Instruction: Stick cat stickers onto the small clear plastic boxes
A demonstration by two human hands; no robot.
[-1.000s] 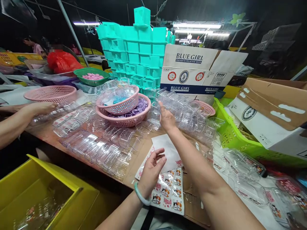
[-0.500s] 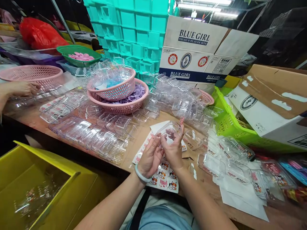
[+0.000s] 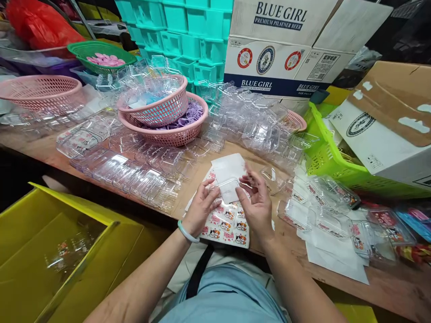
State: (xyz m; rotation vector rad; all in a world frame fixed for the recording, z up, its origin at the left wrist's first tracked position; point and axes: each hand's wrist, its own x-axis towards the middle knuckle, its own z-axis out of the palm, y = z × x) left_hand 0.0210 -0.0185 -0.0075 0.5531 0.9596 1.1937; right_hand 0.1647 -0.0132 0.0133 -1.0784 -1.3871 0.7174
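A clear plastic case (image 3: 229, 183) is held between my two hands above the sticker sheets. My left hand (image 3: 204, 204), with a pale bangle at the wrist, grips its left side. My right hand (image 3: 256, 202) pinches its right side with the thumb, the other fingers curled behind. Beneath lie a white backing paper (image 3: 229, 167) and a sheet of cat stickers (image 3: 227, 226). Whether a sticker is on the held case cannot be made out.
Rows of clear cases (image 3: 124, 175) lie left, below stacked pink baskets (image 3: 161, 134). More cases (image 3: 259, 130) are heaped behind. Stickered cases and white papers (image 3: 336, 258) lie right, near a green basket (image 3: 323, 152). A yellow box (image 3: 111, 251) stands lower left.
My hands have moved slightly apart around the case, and the red sticker seen at my right fingertips no longer shows there. The view has tilted downward.
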